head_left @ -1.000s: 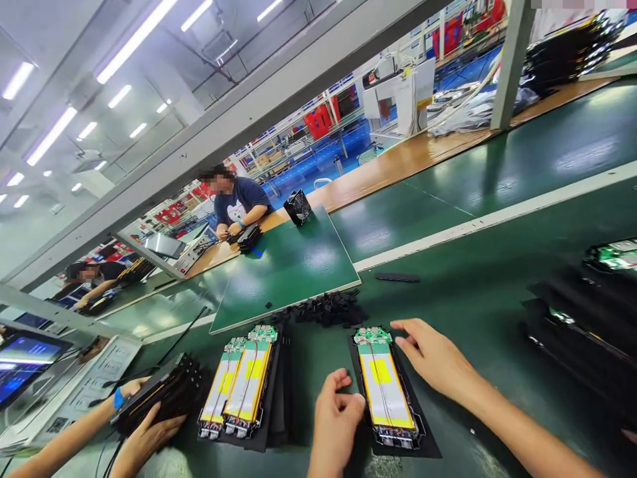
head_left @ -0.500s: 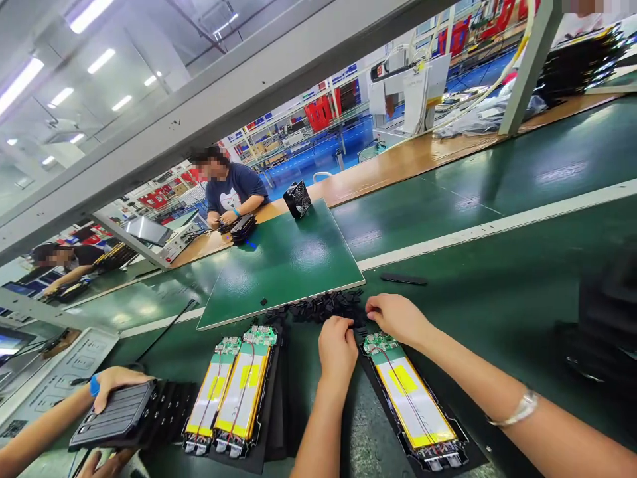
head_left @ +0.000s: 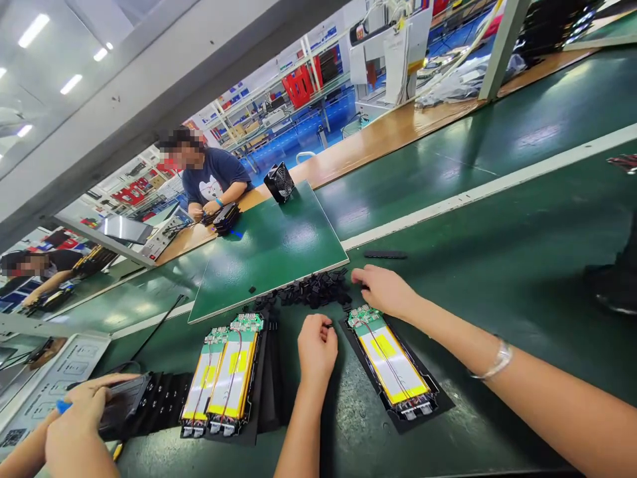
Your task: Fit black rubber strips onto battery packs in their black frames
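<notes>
My left hand is closed above the green bench, with a small black piece showing dark at its fingertips. My right hand has its fingers bent together at the right end of a heap of small black pieces; what they hold, if anything, is too small to make out. Just below that hand lies an open power bank, with a green circuit board and a silver battery with yellow tape, on a black sheet. Two similar open power banks lie side by side left of my left hand.
At the left, a co-worker's hands are on a stack of black cases. A raised green board carries a small black fan. Behind it a person handles dark parts. A black strip lies beyond my right hand.
My left hand has drawn back from the heap, away from my right hand. My right hand's fingers have shifted slightly. The co-worker's lower hand has come up over the cases; the view has tilted.
</notes>
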`<state>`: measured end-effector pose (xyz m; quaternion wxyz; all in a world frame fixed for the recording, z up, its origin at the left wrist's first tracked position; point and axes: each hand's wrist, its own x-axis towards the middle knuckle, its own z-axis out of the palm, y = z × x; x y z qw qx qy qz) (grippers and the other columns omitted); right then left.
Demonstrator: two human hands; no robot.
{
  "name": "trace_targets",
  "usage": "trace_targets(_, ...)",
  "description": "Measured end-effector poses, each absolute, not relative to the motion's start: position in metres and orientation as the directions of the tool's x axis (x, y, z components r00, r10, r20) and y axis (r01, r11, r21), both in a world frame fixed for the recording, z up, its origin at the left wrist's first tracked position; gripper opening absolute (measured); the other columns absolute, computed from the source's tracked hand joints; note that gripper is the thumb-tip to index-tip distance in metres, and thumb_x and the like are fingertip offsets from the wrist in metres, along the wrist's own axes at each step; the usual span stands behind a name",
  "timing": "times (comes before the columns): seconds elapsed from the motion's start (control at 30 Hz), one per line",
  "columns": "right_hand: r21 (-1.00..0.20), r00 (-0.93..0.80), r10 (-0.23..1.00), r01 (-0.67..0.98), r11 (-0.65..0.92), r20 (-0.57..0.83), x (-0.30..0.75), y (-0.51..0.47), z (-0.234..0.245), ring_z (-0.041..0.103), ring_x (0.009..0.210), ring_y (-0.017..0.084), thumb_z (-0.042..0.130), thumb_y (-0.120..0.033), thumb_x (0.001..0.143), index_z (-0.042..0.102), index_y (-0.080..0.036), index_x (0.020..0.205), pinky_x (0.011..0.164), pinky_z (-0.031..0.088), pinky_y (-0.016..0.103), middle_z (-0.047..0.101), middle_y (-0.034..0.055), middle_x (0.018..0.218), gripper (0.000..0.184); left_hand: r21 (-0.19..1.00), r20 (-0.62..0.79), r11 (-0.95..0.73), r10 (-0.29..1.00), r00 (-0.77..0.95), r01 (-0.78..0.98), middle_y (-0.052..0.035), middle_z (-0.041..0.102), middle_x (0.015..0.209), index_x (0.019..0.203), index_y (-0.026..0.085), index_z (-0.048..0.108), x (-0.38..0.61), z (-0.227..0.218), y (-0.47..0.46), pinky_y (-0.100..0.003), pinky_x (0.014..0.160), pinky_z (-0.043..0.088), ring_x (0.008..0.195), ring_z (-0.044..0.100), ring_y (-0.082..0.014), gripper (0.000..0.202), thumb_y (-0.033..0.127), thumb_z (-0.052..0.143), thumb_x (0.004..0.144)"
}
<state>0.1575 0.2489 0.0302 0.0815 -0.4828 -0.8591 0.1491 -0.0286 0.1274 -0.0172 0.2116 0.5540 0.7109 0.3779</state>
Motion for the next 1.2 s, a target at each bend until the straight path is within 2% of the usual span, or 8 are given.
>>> trace_targets(0.07,-0.335,-0.483,0.874,0.818,0.468,0.042,0.185,0.232,0.030,0.069,0.088,0.019,0.062,-0.025,0.100,0.071,-0.019,0.104,0.081,0.057,0.037,0.071,0.0042,0.105,0.012,0.810,0.077,0.120,0.949,-0.307,0.574,0.0008,0.060,0.075,0.082,0.019,0.065,-0.025,-0.012,0.102,-0.022,0.060,0.046,0.062,0.058,-0.0131,0.010,0.011,0.058,0.082)
trace_targets(0.13,-0.335,-0.455,0.888,0.829,0.449,0.064,0.218,0.205,0.024,0.069,0.080,0.020,0.055,-0.016,0.097,0.073,-0.020,0.095,0.072,0.054,0.034,0.070,0.0053,0.097,0.018,0.839,0.038,0.127,0.956,-0.291,0.528,0.0004,0.062,0.074,0.085,0.019,0.068,-0.018,-0.007,0.072,-0.022,0.061,0.047,0.064,0.059,-0.0139,0.008,0.016,0.061,0.084)
trace_targets(0.23,-0.350,-0.452,0.890,0.826,0.441,0.056,0.259,0.158,0.005,0.069,0.066,0.021,0.054,-0.022,0.093,0.074,-0.024,0.088,0.059,0.052,0.034,0.069,0.0056,0.087,0.021,0.884,-0.029,0.144,0.967,-0.255,0.444,-0.0011,0.065,0.076,0.086,0.019,0.073,0.002,-0.004,0.032,-0.023,0.063,0.047,0.067,0.060,-0.0146,0.009,0.017,0.066,0.082)
trace_targets(0.43,-0.438,-0.479,0.872,0.767,0.470,0.097,0.283,0.111,-0.024,0.071,0.059,0.018,0.043,-0.013,0.090,0.078,-0.026,0.104,0.053,0.055,0.032,0.077,0.0057,0.095,0.039,0.895,-0.165,0.261,0.947,-0.274,0.361,-0.0005,0.063,0.076,0.079,0.018,0.070,0.041,-0.014,0.006,-0.022,0.060,0.045,0.065,0.058,-0.0136,0.013,0.008,0.070,0.073)
trace_targets(0.67,-0.531,-0.447,0.884,0.719,0.447,0.139,0.285,0.113,-0.024,0.074,0.067,0.021,0.049,-0.024,0.093,0.077,-0.027,0.100,0.059,0.060,0.034,0.079,0.0062,0.096,0.029,0.860,-0.065,0.178,0.967,-0.245,0.478,-0.0010,0.066,0.076,0.079,0.020,0.068,0.044,-0.023,0.004,-0.022,0.061,0.048,0.066,0.061,-0.0148,0.010,0.011,0.071,0.080)
trace_targets(0.87,-0.805,-0.384,0.915,0.500,0.320,0.125,0.279,0.085,-0.011,0.077,0.074,0.019,0.060,-0.029,0.094,0.077,-0.030,0.101,0.062,0.064,0.027,0.080,0.0032,0.094,0.018,0.779,0.066,0.086,0.974,-0.217,0.621,-0.0007,0.065,0.073,0.076,0.021,0.065,0.045,-0.025,0.004,-0.022,0.059,0.048,0.064,0.062,-0.0152,0.014,0.011,0.070,0.084)
trace_targets(1.07,-0.794,-0.354,0.913,0.485,0.367,0.206,0.262,0.073,-0.014,0.078,0.077,0.020,0.059,-0.028,0.097,0.077,-0.027,0.103,0.067,0.064,0.028,0.081,0.0045,0.093,0.019,0.634,0.167,-0.099,0.986,-0.011,0.767,-0.0039,0.068,0.080,0.086,0.022,0.072,0.042,-0.029,0.005,-0.024,0.063,0.050,0.069,0.066,-0.0163,0.013,0.014,0.064,0.093)
trace_targets(1.2,-0.768,-0.398,0.896,0.503,0.395,0.200,0.261,0.075,-0.016,0.079,0.081,0.020,0.057,-0.028,0.099,0.077,-0.028,0.104,0.071,0.064,0.029,0.080,0.0051,0.094,0.020,0.679,0.182,-0.106,0.983,-0.028,0.726,-0.0069,0.070,0.087,0.099,0.022,0.074,0.041,-0.031,-0.001,-0.027,0.068,0.053,0.075,0.067,-0.0184,0.016,0.014,0.062,0.094)
